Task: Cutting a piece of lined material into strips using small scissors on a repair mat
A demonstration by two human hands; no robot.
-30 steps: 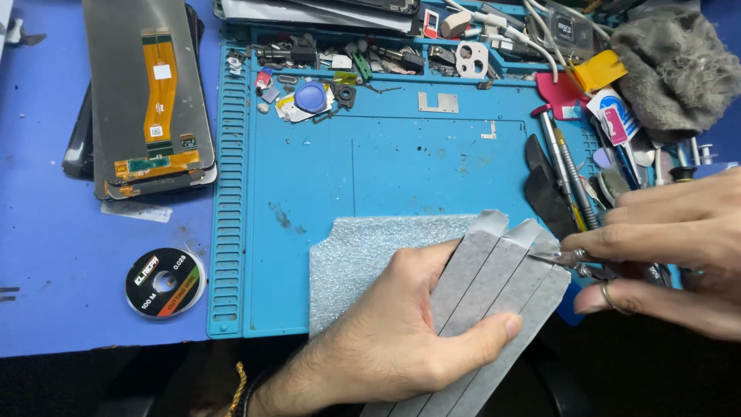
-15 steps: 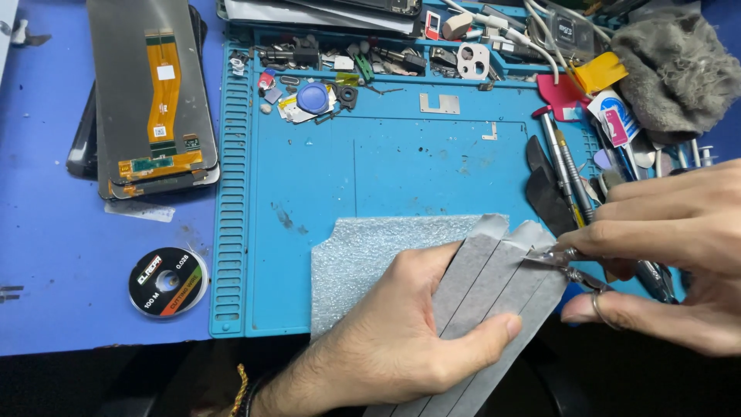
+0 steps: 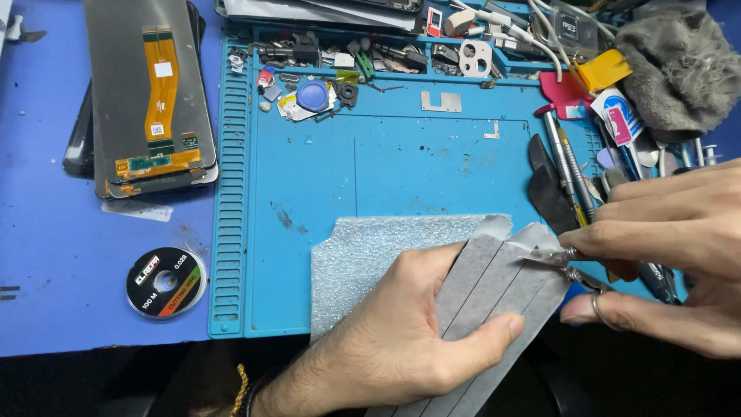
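My left hand [image 3: 401,340] holds a flat grey sheet of several adhesive strips [image 3: 494,282] near the front edge of the blue work mat [image 3: 409,174], thumb pressed across the strips. My right hand [image 3: 671,255] grips metal tweezers [image 3: 559,259], whose tips pinch the top end of one strip at the right of the sheet. A piece of silvery foam wrap [image 3: 363,251] lies under the sheet and my left hand.
A phone screen with an orange flex cable [image 3: 147,100] lies at the upper left on the blue table. A small wire spool [image 3: 166,282] sits left of the mat. Small parts fill the mat's top tray [image 3: 347,69]. Tools [image 3: 571,170] and a grey cloth [image 3: 679,66] lie at the right.
My right hand has shifted slightly left with the tweezers, closing on the strip's top end. My left hand and the sheet have stayed in place.
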